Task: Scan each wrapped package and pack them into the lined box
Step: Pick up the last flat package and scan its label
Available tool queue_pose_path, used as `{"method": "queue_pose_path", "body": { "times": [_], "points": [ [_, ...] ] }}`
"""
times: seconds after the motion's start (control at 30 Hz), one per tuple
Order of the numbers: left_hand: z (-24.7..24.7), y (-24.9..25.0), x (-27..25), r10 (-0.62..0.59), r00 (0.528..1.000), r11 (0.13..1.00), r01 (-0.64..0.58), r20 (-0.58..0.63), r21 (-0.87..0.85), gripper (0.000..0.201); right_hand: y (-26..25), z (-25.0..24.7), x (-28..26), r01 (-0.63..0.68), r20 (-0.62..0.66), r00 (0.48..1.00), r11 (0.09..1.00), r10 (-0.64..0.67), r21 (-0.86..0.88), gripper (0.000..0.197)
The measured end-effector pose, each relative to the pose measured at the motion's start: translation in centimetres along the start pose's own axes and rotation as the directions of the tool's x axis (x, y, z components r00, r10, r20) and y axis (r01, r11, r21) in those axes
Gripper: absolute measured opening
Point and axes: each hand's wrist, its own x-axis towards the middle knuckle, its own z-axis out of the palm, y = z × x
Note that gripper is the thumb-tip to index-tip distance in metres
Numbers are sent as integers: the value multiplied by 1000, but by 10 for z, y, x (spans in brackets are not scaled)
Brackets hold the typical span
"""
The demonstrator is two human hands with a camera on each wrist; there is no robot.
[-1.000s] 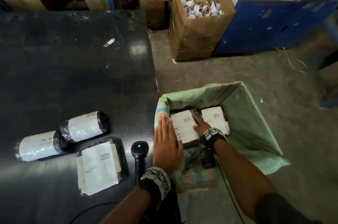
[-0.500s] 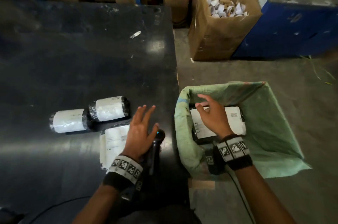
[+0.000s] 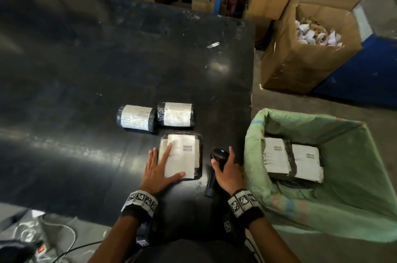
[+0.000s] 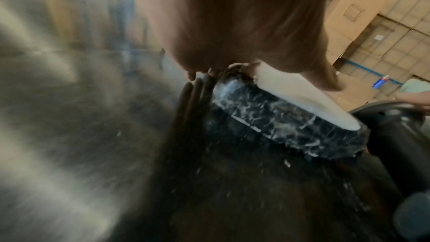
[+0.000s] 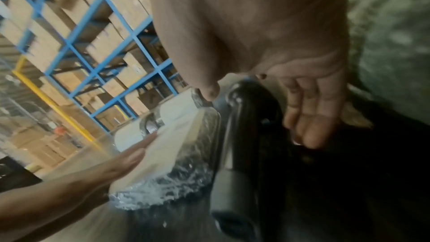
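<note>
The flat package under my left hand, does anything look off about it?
Yes. The flat package carries two overlapping paper labels, the top one skewed over the one beneath. Its barcode still shows. The left hand lies flat on it.

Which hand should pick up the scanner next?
The right hand: it already lies over the barcode scanner, while the left hand lies flat on the flat wrapped package.

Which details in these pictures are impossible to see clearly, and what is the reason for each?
- Head view: print on the flat package label is too small to read; the left hand covers part.
- Head view: anything below the two packages in the lined box is hidden.
- Right wrist view: the right hand at the scanner is blurred; its grip is unclear.
</note>
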Motion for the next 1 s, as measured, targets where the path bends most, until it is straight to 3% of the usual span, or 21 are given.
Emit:
{"method": "queue_pose_path", "body": {
  "times": [0.2, 0.37, 0.47, 0.6, 0.67, 0.87, 1.0],
  "points": [
    [0, -7, -10, 90, 995, 993, -93, -43, -67, 116, 33, 34, 20, 109, -29, 994, 906, -106, 408, 78],
    [-1, -2, -12, 169, 972, 967, -195, -160, -161, 109, 43, 38, 32, 48, 30, 996, 779, -85, 625, 66],
    [-6, 14, -11, 164, 974, 949, -198, -153, -245, 108, 15, 13, 8, -25, 93, 995, 747, -49, 665, 67],
    [-18, 34, 2, 61, 997, 963, -69, -37, -261, 111, 8, 0, 6, -93, 130, 992, 709, 2, 699, 59],
    [-20, 39, 7, 19, 999, 946, -28, -29, -324, 103, 7, -1, 7, -100, 127, 992, 711, 14, 696, 54],
    [-3, 40, 12, 11, 986, 934, -69, -165, -351, 70, -2, -9, 6, -71, 61, 997, 756, 41, 651, 45],
    [-5, 57, 1, -5, 970, 922, -90, -244, -377, 64, -15, -30, -8, 41, -49, 999, 749, -12, 662, 42]
  ]
}}
